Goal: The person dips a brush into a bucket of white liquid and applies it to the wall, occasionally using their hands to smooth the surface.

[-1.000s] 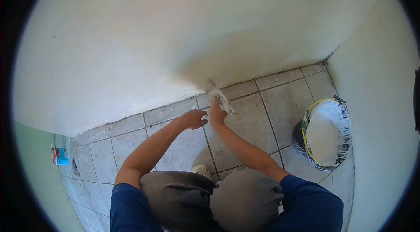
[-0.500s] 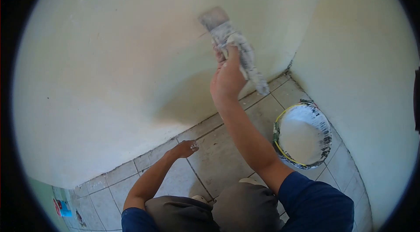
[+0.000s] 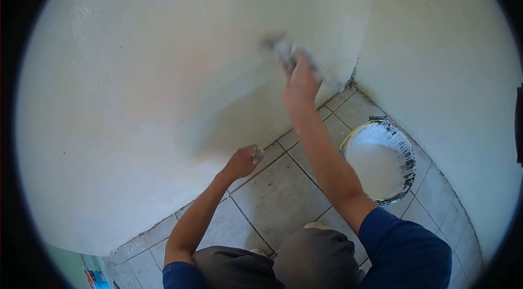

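Note:
My right hand (image 3: 303, 81) is closed round the handle of a paint-caked brush (image 3: 284, 48), whose bristle end is against or very near the pale wall (image 3: 163, 71); motion blurs it. My left hand (image 3: 243, 161) is held low in front of the wall's base, fingers curled, with whitish smears on them. What it holds, if anything, is hidden. A bucket (image 3: 409, 166) of whitish paint (image 3: 376, 169) stands on the floor to the right of my right forearm, its rim streaked with white and dark marks.
Grey floor tiles (image 3: 278, 188) run along the walls. A second wall (image 3: 436, 76) meets the first at a dark, rough corner (image 3: 351, 83). My knees (image 3: 316, 259) are at the bottom. A blue and red item (image 3: 97, 279) lies at the lower left.
My right hand and the brush have moved down and slightly right. My left hand has risen and shifted right. The view has shifted a little.

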Available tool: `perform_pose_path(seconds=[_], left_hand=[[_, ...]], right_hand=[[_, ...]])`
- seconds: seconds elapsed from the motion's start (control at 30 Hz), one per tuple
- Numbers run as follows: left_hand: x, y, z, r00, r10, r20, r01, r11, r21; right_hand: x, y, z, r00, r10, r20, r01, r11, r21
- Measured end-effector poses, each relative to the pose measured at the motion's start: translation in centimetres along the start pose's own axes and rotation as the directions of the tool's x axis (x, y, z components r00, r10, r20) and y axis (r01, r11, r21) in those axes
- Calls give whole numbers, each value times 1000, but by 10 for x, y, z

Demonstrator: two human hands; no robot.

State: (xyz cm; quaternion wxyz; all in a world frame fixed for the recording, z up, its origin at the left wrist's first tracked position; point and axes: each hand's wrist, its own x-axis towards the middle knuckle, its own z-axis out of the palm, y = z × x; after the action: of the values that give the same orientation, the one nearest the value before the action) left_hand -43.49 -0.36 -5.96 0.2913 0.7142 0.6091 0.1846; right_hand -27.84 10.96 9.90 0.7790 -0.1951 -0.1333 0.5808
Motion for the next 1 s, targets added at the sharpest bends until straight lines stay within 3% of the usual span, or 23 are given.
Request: perform_pose_path(seconds=[0.13, 0.23, 0.3, 0.33, 0.43, 0.5, 0.53, 0.6, 0.67, 0.77, 0.8, 0.83, 0.9, 0.93, 1.0], left_hand=[[28, 31, -5, 999, 22, -27, -19, 992, 124], [34, 25, 27, 982, -2, 190, -87, 884, 458], [30, 36, 35, 904, -123, 410, -170, 777, 607], [30, 40, 38, 842, -198, 501, -227, 712, 664], [41, 33, 56, 893, -176, 415, -88, 834, 544], [51, 14, 71, 910, -148, 387, -77, 857, 509], [55, 7, 74, 920, -132, 369, -73, 868, 491], [60, 3, 72, 907, -123, 403, -90, 877, 471], [66, -1, 74, 886, -128, 445, -99, 886, 452], [71, -6, 77, 849, -150, 508, -109, 889, 445], [69, -3, 77, 843, -156, 515, -114, 884, 454], [66, -1, 78, 838, -161, 521, -117, 880, 461], [64, -8, 85, 854, -109, 509, -135, 898, 418], [62, -14, 89, 861, -87, 500, -139, 907, 397], [60, -24, 89, 850, -3, 527, -175, 942, 287]], right_hand=[[10, -36, 40, 971, -40, 236, 26, 998, 64], [14, 35, -40, 995, 51, -84, -65, 984, -168], [36, 114, -166, 989, -27, -143, -62, 808, -586], [35, 138, -210, 938, -25, -346, -210, 752, -625], [36, 116, -214, 928, 228, -296, -353, 795, -494], [39, 68, -117, 949, 139, -282, -223, 930, -292], [53, 44, -78, 981, 120, -155, -154, 961, -230], [55, -19, 4, 999, -1, -46, 0, 1000, -31], [54, -69, 48, 987, -63, 145, 58, 997, 41], [59, -60, 38, 989, -102, 106, 104, 994, -15], [92, -21, -12, 988, -62, 143, 95, 966, -242], [81, 10, -39, 994, -43, -101, 17, 970, -243], [81, 75, -136, 961, -246, -131, 112, 772, -626], [83, 92, -179, 965, -211, -156, 23, 659, -752], [74, 71, -190, 924, 206, -323, -370, 697, -614]])
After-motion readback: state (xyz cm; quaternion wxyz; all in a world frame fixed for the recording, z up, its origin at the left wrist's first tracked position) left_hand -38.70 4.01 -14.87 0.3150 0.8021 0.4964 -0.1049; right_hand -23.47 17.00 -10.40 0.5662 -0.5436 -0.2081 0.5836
